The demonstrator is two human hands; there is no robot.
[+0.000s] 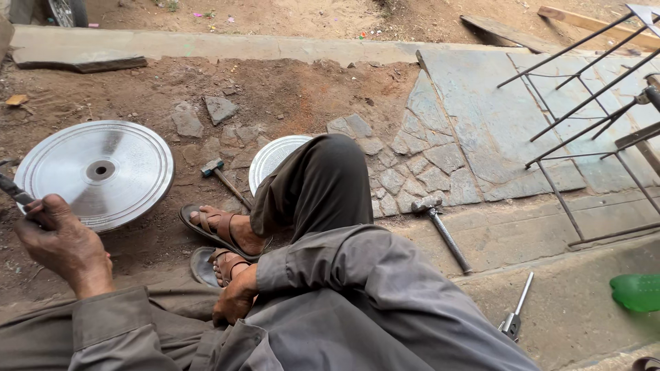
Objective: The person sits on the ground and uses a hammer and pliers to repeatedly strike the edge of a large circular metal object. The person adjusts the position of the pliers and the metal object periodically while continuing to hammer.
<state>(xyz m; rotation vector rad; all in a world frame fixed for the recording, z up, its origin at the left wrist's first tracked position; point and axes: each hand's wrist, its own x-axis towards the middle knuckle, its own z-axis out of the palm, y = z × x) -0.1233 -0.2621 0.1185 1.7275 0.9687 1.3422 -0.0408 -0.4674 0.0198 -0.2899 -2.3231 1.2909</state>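
While sitting low on the dirt ground (289, 96), looking down past a bent knee in dark trousers (323, 185) toward grey stone paving (495, 124) spreading off to the right. Leaning in over that paving at the right edge, a frame of thin metal rods (591, 96).

Lying flat on the dirt at the left, just beyond the left grip (62, 244), a large metal disc (103, 172), bright, ringed and pierced by a centre hole. Probably handling as heavy and stiff, with a slick turned face, so likely calling for a hold under the rim on two sides rather than on the flat. Hiding partly behind the knee, a second disc (275, 154).

Lying on the paving right of the knee, a hammer with a metal handle (447, 233); resting between the two discs, a smaller hammer (218, 173). Sitting apart at the lower right, a short metal tool (512, 319) and a green object (636, 292), too blurred for telling.

Clenching a dark slim tool (15, 191) in the left grip, fingers wrapping its near end, far end running off the left edge beside the large disc's rim. Judging it rigid and light next to the disc, best held low on the shaft as now.

Resting the right grip (237, 299) knuckles-up against the sandalled feet (227, 237), fingers curling out of sight — not possible telling whether clasping anything.
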